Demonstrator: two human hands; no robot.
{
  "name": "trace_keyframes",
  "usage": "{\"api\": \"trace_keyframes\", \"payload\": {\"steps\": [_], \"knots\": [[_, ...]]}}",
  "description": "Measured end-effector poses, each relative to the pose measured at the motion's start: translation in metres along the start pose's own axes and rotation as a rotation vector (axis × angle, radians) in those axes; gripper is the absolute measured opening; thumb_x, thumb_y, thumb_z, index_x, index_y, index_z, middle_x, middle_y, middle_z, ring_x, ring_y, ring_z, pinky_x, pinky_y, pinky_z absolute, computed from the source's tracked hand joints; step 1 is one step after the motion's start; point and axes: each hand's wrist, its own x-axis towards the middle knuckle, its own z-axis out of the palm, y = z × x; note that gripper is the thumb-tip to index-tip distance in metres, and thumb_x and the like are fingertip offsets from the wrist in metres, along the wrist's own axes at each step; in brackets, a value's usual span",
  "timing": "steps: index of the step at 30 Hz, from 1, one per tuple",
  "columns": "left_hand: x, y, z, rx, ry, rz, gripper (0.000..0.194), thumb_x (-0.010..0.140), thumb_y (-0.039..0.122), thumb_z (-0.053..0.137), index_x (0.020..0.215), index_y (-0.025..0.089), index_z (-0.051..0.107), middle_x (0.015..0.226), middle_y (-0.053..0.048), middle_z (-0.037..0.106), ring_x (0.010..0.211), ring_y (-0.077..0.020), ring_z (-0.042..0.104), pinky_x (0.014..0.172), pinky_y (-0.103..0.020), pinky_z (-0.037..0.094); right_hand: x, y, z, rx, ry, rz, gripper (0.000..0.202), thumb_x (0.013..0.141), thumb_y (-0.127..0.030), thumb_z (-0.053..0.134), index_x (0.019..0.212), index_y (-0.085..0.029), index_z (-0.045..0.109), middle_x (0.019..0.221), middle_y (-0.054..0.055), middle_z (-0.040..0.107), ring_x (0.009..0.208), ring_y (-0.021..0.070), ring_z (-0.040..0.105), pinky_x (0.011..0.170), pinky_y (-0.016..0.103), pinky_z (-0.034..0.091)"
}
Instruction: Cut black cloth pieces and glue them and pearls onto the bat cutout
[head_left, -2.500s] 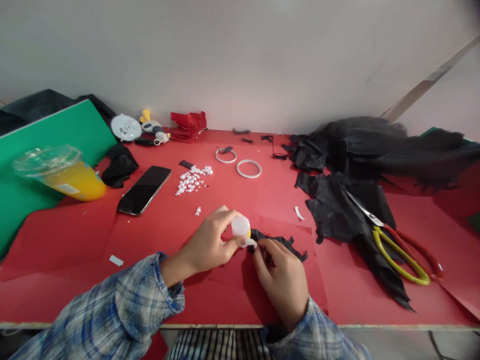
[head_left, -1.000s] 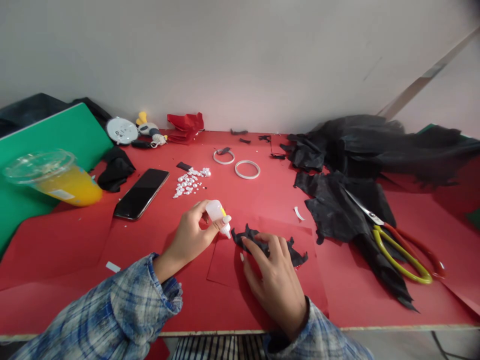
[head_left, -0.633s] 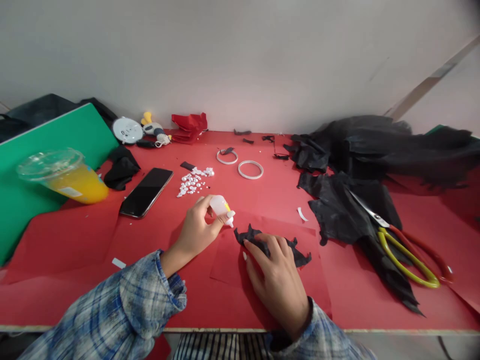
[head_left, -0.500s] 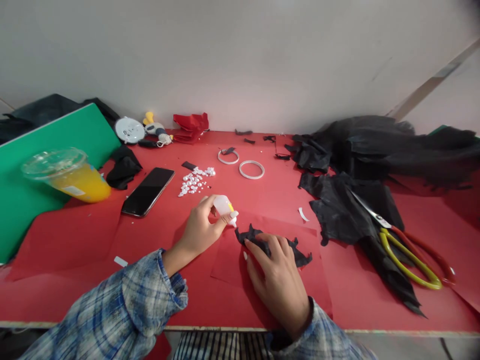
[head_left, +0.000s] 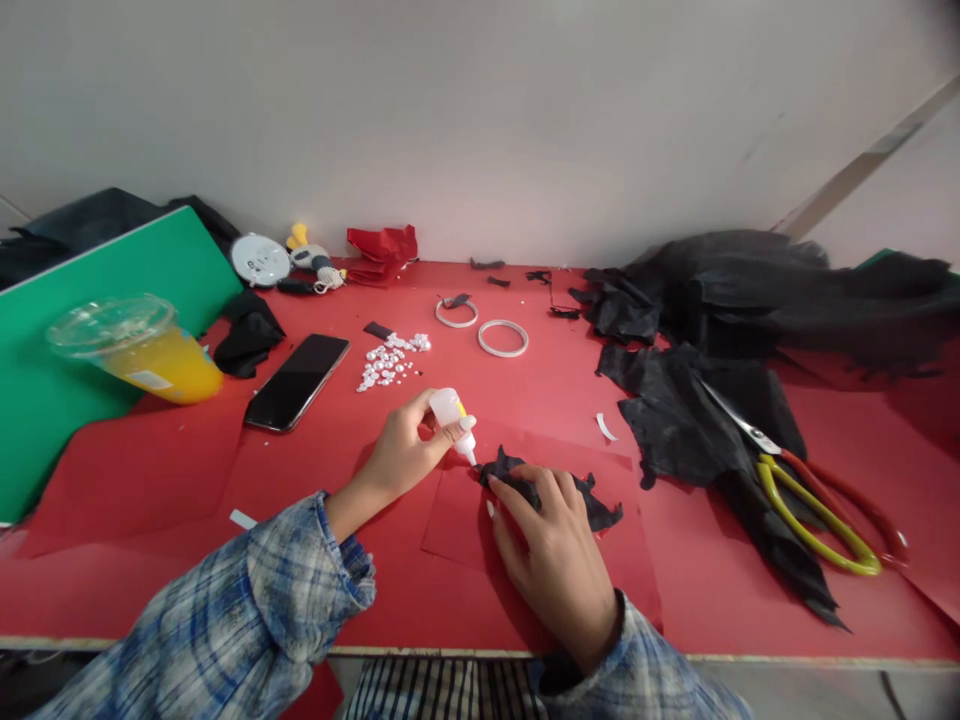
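Behind left hand (head_left: pixel 401 455): beads (head_left: pixel 388 360), phone (head_left: pixel 297 367); scissors (head_left: pixel 806 495) far right.

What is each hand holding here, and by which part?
Left hand holds the small glue bottle by its body, nozzle down. Right hand holds nothing; its fingers press flat on the black cutout.

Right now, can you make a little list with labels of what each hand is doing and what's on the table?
Left hand: holds a small glue bottle, nozzle tipped down beside the black paper cutout
Right hand: pressed flat on the cutout
Under cutout: red paper sheet
Right side: scissors on black fabric
Left side: phone, white beads, cup of orange drink
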Motion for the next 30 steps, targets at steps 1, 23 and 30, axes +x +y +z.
{"api": "trace_keyframes", "payload": {"steps": [1,23,30], "knots": [[0.000,0.000,0.000,-0.003,0.003,-0.004,0.020,0.082,0.039,0.063,0.082,0.019,0.059,0.075,-0.001,0.068,0.071,-0.0163,0.062,0.069,-0.028,0.048,0.000,0.000,0.000,0.000,0.001,-0.001,0.026,0.090,-0.015,0.048,0.106,-0.014,0.068,0.102,0.015,0.058,0.092,0.0292,0.051,0.075,0.044,0.049],[-0.009,0.005,0.001,0.282,-0.023,0.250,0.012,0.086,0.031,0.059,0.085,0.019,0.055,0.081,-0.005,0.060,0.076,-0.0196,0.057,0.069,-0.031,0.045,0.000,-0.001,-0.001,0.024,-0.032,0.016,0.028,0.089,-0.014,0.048,0.107,-0.012,0.070,0.102,0.017,0.060,0.093,0.0297,0.051,0.074,0.045,0.049],[-0.007,0.005,0.000,0.290,-0.050,0.249,0.012,0.085,0.031,0.059,0.085,0.019,0.056,0.081,-0.004,0.059,0.075,-0.0193,0.058,0.068,-0.031,0.045,0.001,-0.001,-0.001,0.017,-0.026,0.016,0.027,0.089,-0.015,0.048,0.106,-0.016,0.069,0.103,0.015,0.059,0.093,0.0290,0.051,0.075,0.045,0.049]]}}
